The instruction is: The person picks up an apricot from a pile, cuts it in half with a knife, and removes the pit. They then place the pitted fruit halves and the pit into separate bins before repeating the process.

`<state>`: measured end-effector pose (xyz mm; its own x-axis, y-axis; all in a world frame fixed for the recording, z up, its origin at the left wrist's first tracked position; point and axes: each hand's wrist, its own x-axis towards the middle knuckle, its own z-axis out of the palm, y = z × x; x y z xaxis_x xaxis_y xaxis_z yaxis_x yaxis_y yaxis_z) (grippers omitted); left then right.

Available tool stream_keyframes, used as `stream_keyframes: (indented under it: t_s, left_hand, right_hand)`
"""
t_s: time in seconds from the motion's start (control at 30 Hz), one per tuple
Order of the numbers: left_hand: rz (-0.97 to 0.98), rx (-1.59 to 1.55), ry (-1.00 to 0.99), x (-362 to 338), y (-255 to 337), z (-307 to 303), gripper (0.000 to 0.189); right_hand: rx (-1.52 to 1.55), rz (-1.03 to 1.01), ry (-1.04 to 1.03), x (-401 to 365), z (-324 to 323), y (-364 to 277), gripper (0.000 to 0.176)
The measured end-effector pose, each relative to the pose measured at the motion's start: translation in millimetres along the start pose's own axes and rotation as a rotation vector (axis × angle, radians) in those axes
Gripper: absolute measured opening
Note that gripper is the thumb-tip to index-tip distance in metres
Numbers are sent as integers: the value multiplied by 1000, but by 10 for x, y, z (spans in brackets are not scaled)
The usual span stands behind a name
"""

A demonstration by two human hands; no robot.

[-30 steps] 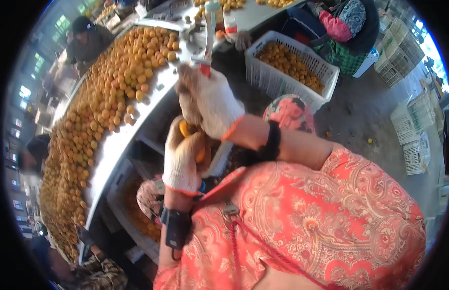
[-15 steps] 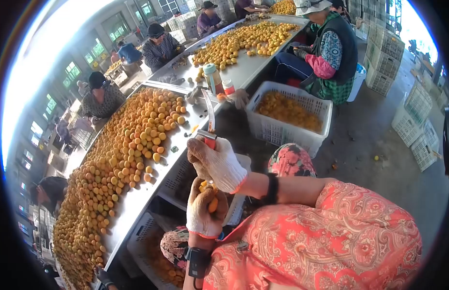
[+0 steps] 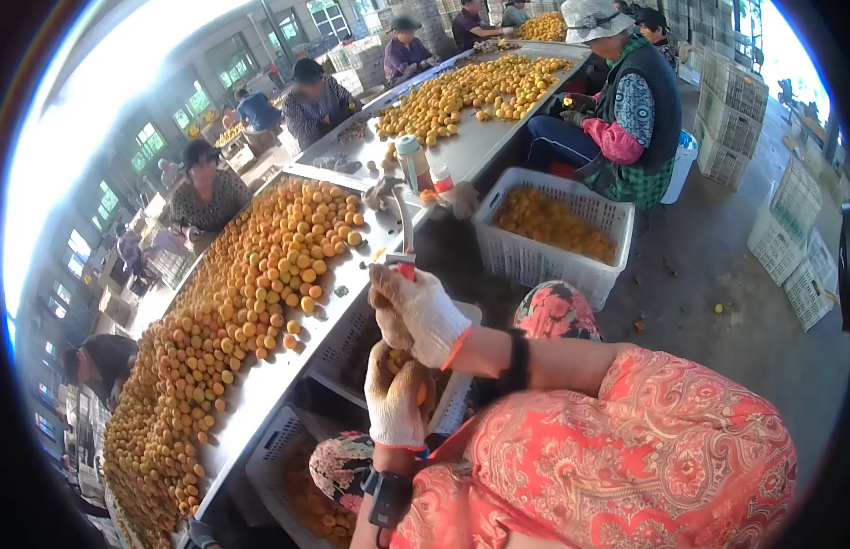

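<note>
My right hand (image 3: pixel 423 316), in a white knitted glove with brown-stained fingers, is closed round the red handle of a knife (image 3: pixel 407 229). The knife's narrow, slightly curved blade points up, away from me. Just below, my left hand (image 3: pixel 396 407), gloved the same way, is closed round an apricot (image 3: pixel 420 394), which shows only in part between the fingers. The fingers of the right hand are at the top of the left hand; whether they touch the fruit is hidden. A large heap of apricots (image 3: pixel 260 274) lies on the metal table (image 3: pixel 251 393) beside my hands.
A crate (image 3: pixel 553 256) of orange fruit pieces stands on the floor ahead, another crate (image 3: pixel 274 467) below the table edge. A bottle (image 3: pixel 412 163) and a red-and-white container (image 3: pixel 441 178) stand on the table. Several people sit around it. Stacked crates (image 3: pixel 731 119) are at the right.
The view has shifted slightly, moving the scene a little to the right. My hands stay close together, and less of the fruit shows in my left hand.
</note>
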<state>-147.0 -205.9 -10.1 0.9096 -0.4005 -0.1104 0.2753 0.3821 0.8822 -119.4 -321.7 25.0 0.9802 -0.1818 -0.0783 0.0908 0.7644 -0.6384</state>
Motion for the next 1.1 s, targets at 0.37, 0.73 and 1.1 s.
stream_keyframes:
  t_s: [0.37,0.73,1.1]
  left_hand:
    - [113,433,-128,404,-261,-379,14]
    - [-280,-91,176,529,-191,-491,45]
    - [-162,145,117,103,11,-640,19]
  right_hand:
    - [247,233,57,461,-394,175,37]
    - [-1271,-253,-402,326,-668,153,43]
    - [-1484,-519,-465,209,-624,502,22]
